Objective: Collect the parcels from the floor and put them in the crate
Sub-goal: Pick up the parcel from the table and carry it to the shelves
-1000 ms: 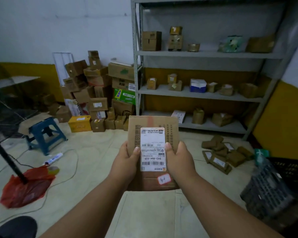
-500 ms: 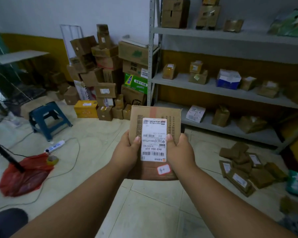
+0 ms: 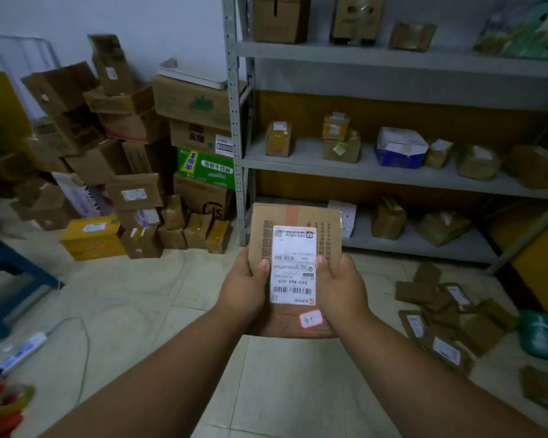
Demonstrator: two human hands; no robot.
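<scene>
At centre frame, the left hand [image 3: 242, 289] and right hand [image 3: 342, 292] each grip a side of one cardboard parcel [image 3: 295, 267], thumbs curled onto its label, lifted clear of the floor [image 3: 133, 298]. More parcels [image 3: 440, 320] lie at 4 o'clock, so most collecting seems left. No crate is in view; the label print is too small to read.

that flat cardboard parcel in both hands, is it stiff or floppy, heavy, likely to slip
The parcel probably stays stiff: its cardboard edges look straight, with no sag between the left hand and the right hand. It seems light, since thumbs and fingers alone hold it upright. The matte board should give a fair grip; the glossy label under the thumbs may be slicker.
</scene>
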